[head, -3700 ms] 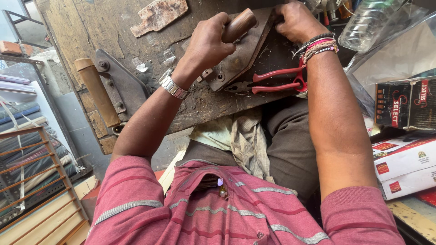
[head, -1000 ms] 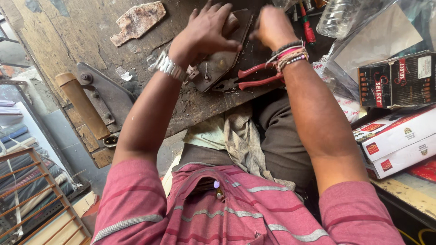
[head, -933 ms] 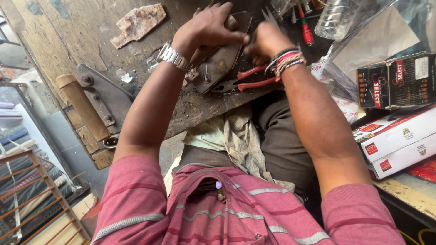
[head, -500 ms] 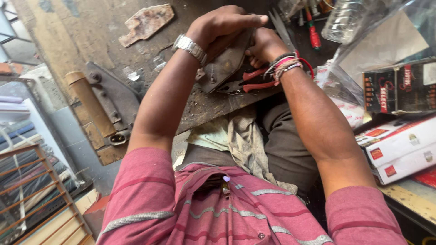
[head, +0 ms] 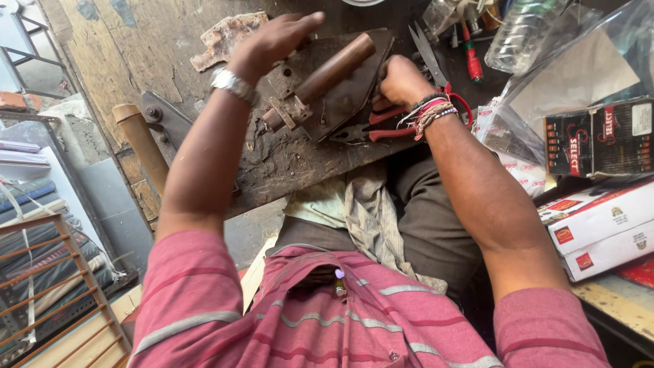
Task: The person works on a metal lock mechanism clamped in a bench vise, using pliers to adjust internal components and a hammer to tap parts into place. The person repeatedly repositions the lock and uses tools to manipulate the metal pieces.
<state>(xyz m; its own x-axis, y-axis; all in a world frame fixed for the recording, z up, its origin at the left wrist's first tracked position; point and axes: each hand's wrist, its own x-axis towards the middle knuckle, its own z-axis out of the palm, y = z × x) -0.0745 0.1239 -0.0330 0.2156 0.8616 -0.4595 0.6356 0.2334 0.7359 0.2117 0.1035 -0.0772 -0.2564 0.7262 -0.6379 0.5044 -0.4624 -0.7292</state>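
Note:
An old dark metal iron (head: 344,102) with a brown wooden handle (head: 334,65) lies on the worn wooden bench (head: 170,48). My left hand (head: 272,42), a metal watch on its wrist, hovers just above the iron's left end with the fingers stretched out, holding nothing. My right hand (head: 402,80), with thread bracelets at the wrist, is closed in a fist on the iron's right edge. Red-handled pliers (head: 381,126) lie under that wrist, beside the iron.
Scissors (head: 428,49), a red screwdriver (head: 471,58) and a plastic bottle (head: 521,34) lie behind the iron. A second iron (head: 153,133) sits at the bench's left edge, a rusty scrap (head: 225,37) behind it. Cardboard boxes (head: 596,180) stack at right. A cloth (head: 361,211) covers my lap.
My left hand has lifted off the iron and opened, uncovering the wooden handle. My right hand stays closed at the iron's right edge. The iron has turned a little.

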